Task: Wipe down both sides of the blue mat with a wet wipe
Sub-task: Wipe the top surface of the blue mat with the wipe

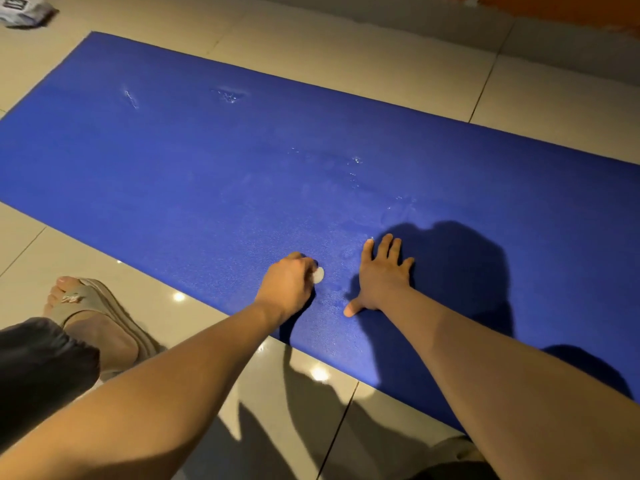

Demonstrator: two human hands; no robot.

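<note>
Both forearms (173, 393) reach to the blue mat (207, 168), flat on floor tiles (381, 71) with wet streaks glinting; the left hand (287, 289) clenches a balled white wipe (318, 274) against it, the right hand (382, 278) lies splayed flat (the far pack (24, 10) has unreadable lettering).

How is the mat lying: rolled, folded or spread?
Spread flat. The mat lies open across the floor, near and far edges down, no roll or fold visible; its right end runs out of frame.
</note>
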